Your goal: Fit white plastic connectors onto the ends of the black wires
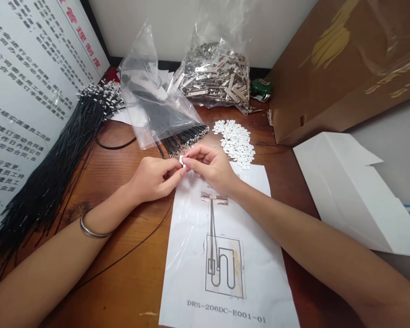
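Observation:
My left hand and my right hand meet above the top edge of a printed drawing sheet. Both pinch a small white plastic piece between their fingertips. A thin black wire trails from my left hand back across the wooden table. Just beyond my right hand lies a pile of small white plastic pieces. A bundle of black wires pokes out of a clear plastic bag just beyond my fingers.
A large sheaf of black wires with white ends lies along the left, against a printed board. A clear bag of metal clips stands at the back. A brown cardboard box and white folded paper fill the right.

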A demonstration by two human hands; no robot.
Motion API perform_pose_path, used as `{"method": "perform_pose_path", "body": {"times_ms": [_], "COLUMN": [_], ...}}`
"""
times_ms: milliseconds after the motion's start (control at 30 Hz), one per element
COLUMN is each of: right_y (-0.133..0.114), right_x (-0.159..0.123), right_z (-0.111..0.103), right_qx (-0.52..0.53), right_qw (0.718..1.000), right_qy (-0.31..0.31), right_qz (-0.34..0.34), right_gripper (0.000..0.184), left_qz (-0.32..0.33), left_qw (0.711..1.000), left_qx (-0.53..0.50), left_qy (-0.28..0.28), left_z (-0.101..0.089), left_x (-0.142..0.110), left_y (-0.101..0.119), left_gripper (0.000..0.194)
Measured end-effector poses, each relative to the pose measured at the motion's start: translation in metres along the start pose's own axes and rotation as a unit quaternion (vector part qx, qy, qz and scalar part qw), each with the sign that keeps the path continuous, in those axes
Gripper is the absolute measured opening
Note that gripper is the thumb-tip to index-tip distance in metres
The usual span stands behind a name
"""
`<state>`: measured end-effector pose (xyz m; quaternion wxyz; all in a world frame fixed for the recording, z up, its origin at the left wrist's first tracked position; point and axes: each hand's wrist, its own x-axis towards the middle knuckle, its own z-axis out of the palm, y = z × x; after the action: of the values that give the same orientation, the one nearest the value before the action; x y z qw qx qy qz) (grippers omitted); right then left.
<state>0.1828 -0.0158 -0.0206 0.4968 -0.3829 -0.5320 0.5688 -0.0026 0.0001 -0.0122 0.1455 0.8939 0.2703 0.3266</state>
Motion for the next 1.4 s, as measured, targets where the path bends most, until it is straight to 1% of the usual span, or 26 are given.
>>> {"method": "perform_pose_path", "body": {"times_ms": [167,300,367,433,533,600,700,767,867,933,1067,1133,1233,1333,1400], "right_y": [0.0007,0.0024,0.0035,0.0045,0.0058,0.0064,0.0066,0.0062,0.0054,0.0050,0.0046,0.0048,0.0050,0.0044,0.0036], "right_x": [-0.0003,0.0004,0.0009,0.0017,0.0028,0.0033,0.0033,0.0032,0.0031,0.0032,0.0038,0.0040,0.0041,0.0038,0.0035], "right_z": [-0.0007,-0.0014,-0.0016,-0.0018,-0.0024,-0.0027,-0.0026,-0.0023,-0.0017,-0.0014,-0.0015,-0.0017,-0.0021,-0.0025,-0.0027], "right_qx": [-0.010,-0.012,-0.013,-0.009,0.012,0.027,0.034,0.030,0.027,0.028,0.030,0.029,0.034,0.050,0.061], "right_qw": [1.000,0.999,0.999,0.998,0.995,0.994,0.994,0.994,0.994,0.994,0.994,0.994,0.994,0.993,0.993], "right_qy": [-0.001,0.011,0.028,0.055,0.094,0.104,0.103,0.104,0.105,0.106,0.103,0.102,0.104,0.103,0.103], "right_qz": [-0.007,-0.027,-0.026,-0.018,-0.007,-0.003,0.000,-0.001,0.001,0.001,0.002,0.005,0.008,0.013,0.018], "right_gripper": [0.030,0.025,0.023,0.022,0.022,0.022,0.021,0.020,0.021,0.022,0.024,0.025,0.025,0.025,0.025], "left_qz": [-0.011,-0.017,-0.015,0.003,0.043,0.062,0.084,0.094,0.099,0.096,0.095,0.095,0.077,0.040,-0.002], "left_qw": [1.000,1.000,1.000,1.000,0.997,0.994,0.989,0.986,0.981,0.978,0.977,0.980,0.987,0.993,0.997], "left_qx": [0.013,0.002,-0.008,-0.017,-0.031,-0.043,-0.065,-0.083,-0.114,-0.132,-0.131,-0.107,-0.056,-0.009,0.016], "left_qy": [-0.002,-0.008,-0.013,-0.024,-0.061,-0.085,-0.100,-0.106,-0.117,-0.127,-0.137,-0.136,-0.131,-0.113,-0.074], "left_z": [-0.0002,-0.0007,-0.0007,-0.0006,-0.0013,-0.0024,-0.0047,-0.0060,-0.0067,-0.0064,-0.0052,-0.0048,-0.0039,-0.0023,-0.0011], "left_x": [0.0008,0.0001,0.0000,0.0000,0.0004,0.0009,0.0022,0.0030,0.0029,0.0022,0.0015,0.0018,0.0018,0.0006,-0.0001], "left_y": [-0.0005,-0.0006,-0.0006,-0.0009,-0.0017,-0.0018,-0.0009,0.0000,0.0010,0.0014,0.0019,0.0019,0.0012,0.0002,-0.0001], "left_gripper": [0.027,0.028,0.031,0.037,0.043,0.045,0.049,0.046,0.030,0.023,0.020,0.023,0.034,0.035,0.033]}}
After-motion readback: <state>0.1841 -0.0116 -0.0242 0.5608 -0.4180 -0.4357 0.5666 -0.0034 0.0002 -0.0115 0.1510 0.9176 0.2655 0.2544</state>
